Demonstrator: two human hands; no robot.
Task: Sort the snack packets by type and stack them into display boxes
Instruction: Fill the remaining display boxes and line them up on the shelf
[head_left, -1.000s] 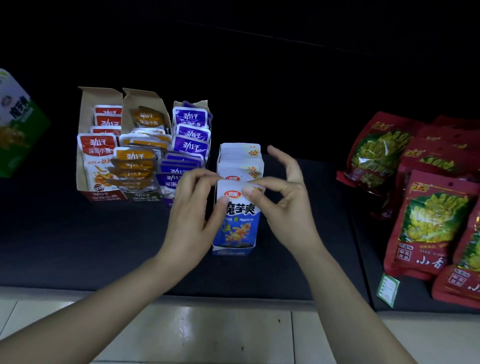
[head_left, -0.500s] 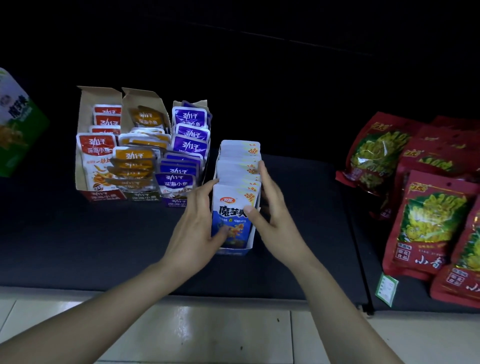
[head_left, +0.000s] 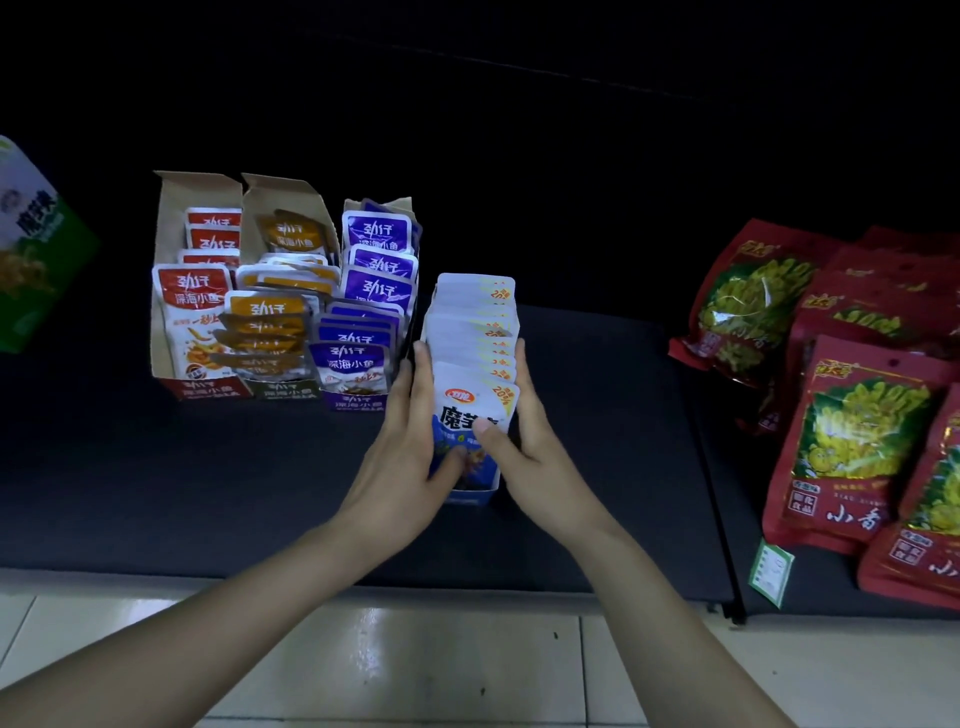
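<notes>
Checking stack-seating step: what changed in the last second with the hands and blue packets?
Both hands released the top edge of the front blue packet and dropped: left hand and right hand now press the sides of the packet row, thumbs on that packet. Blue box, three neighbouring boxes, red bags unmoved.

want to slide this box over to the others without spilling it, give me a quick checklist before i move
1. Left hand presses the left side of the row of blue-and-white foil packets: ok
2. Right hand presses the right side, thumb on the front packet: ok
3. Visible packets all one type: ok
4. Row seated in the blue cardboard display box: ok
5. Gap to the purple cardboard box on the left: cannot tell
6. Box's back wall: cannot tell, hidden
</notes>
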